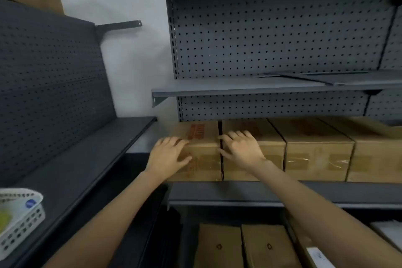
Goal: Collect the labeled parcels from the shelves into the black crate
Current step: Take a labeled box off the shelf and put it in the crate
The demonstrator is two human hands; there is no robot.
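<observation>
Several brown cardboard boxes stand side by side on a dark metal shelf [272, 191]. The leftmost box [202, 137] carries red printing on its top and front. My left hand [168, 154] lies against that box's left front corner with fingers spread. My right hand [241, 150] rests on the gap between the leftmost box and the second box [261, 163], fingertips curled into the gap. No black crate is in view.
An upper shelf [261, 88] overhangs the boxes, with flat sheets [315, 77] on it. More brown boxes [245, 246] sit on the shelf below. A white perforated basket [19, 217] stands on the left shelving unit [87, 159]. A parcel with a white label [318, 257] shows at bottom right.
</observation>
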